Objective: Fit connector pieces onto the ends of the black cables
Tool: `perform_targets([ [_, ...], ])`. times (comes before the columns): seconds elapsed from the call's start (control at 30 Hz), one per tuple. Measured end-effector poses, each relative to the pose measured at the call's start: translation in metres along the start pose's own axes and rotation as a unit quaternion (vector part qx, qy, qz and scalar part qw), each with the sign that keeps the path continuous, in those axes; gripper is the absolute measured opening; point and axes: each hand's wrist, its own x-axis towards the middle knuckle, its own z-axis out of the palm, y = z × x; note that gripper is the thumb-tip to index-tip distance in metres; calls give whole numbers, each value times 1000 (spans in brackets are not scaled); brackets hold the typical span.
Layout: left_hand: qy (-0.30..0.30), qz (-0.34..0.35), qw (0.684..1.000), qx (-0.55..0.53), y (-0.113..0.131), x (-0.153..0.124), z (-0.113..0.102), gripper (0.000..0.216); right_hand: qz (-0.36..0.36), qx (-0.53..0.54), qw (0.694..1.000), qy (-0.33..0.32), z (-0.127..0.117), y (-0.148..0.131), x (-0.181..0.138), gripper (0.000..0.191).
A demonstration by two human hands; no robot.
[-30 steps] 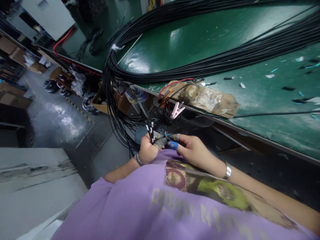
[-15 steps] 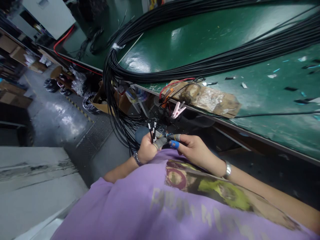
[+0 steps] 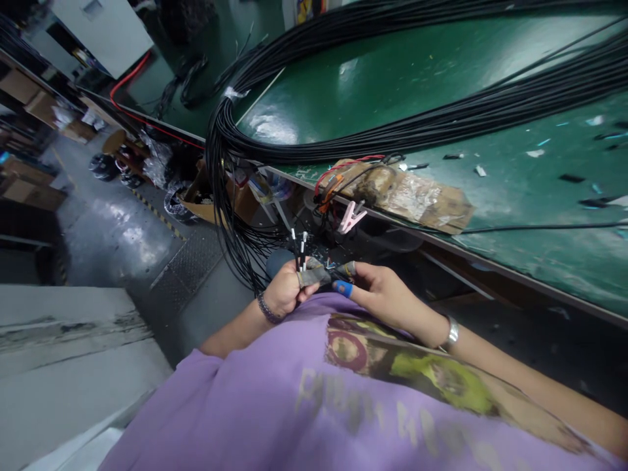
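My left hand is closed around several thin black cables, whose white ends stick up above the fist. Grey tape wraps its thumb and a finger. Close against it, my right hand pinches a black cable between a grey-wrapped finger and a blue-wrapped thumb. Fine coloured wires show at that cable's end, between the two hands. Both hands are in front of the purple shirt, below the bench edge. The fingers partly hide what they grip.
A large coil of black cable lies on the green bench and hangs over its left end. A taped cardboard piece and a pink clip are at the edge. Cable scraps lie on the right; boxes stand below.
My left hand has turned slightly and its thumb lies flatter. My right finger and thumb have spread a little, showing more of the black cable between them.
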Motion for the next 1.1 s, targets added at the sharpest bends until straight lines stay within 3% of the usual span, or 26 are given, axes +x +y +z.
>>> perform_targets([
  [0.13, 31, 18, 997, 74, -3, -3, 5, 40, -26, -52, 995, 79, -2, 0, -2, 24],
  [0.23, 27, 17, 993, 112, -2, -4, 7, 44, -57, -103, 988, 99, -2, -5, -2, 16],
  [0.57, -25, 21, 996, 85, -9, -5, 0, 45, -6, 41, 999, 16, 3, 7, 8, 23],
  [0.63, -20, 18, 996, 90, -10, -5, -1, 45, -34, 5, 999, 41, 3, 8, 6, 19],
  [0.73, -4, 20, 995, 99, -10, -4, -1, 44, -134, -134, 979, 68, -1, 4, 1, 11],
  [0.83, 19, 29, 994, 101, -8, -2, 1, 44, -234, -268, 935, 13, -4, -1, -4, 11],
  [0.9, 35, 31, 994, 95, -6, -1, 3, 45, -254, -294, 921, -18, -4, 0, -5, 12],
  [1.0, 38, 37, 995, 80, -4, -1, 4, 46, -226, -233, 946, 9, -3, 5, -5, 10],
  [1.1, 30, 35, 997, 66, -3, -1, 4, 46, -163, -145, 971, 101, -3, 7, -4, 7],
])
